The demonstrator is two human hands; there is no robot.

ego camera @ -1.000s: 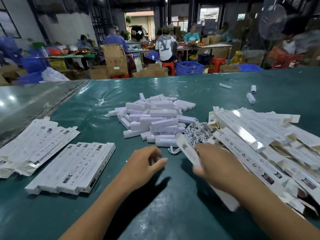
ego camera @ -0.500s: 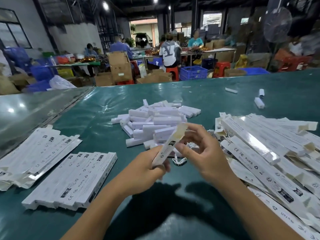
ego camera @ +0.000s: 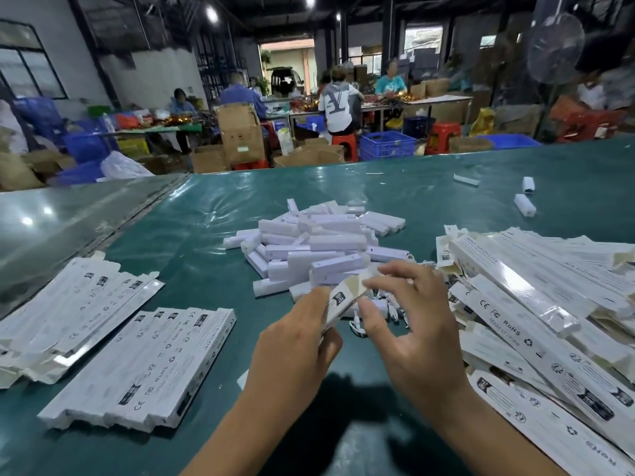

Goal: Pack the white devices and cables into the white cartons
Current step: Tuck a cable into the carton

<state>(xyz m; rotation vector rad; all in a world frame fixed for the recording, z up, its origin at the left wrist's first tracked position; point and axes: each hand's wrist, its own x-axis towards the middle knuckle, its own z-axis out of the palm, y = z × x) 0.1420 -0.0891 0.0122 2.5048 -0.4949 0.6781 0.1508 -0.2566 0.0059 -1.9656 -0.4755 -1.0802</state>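
your left hand [ego camera: 295,341] now grips the carton [ego camera: 343,298]; your right hand [ego camera: 409,324] has come in, pinching its open flap at 12 o'clock. carton ready for loading.

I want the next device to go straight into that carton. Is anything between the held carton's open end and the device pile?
Nothing visible does. The left hand and right hand hold the carton with its open end up toward the device pile, just beyond it. The cables lie below, partly hidden by the right hand.
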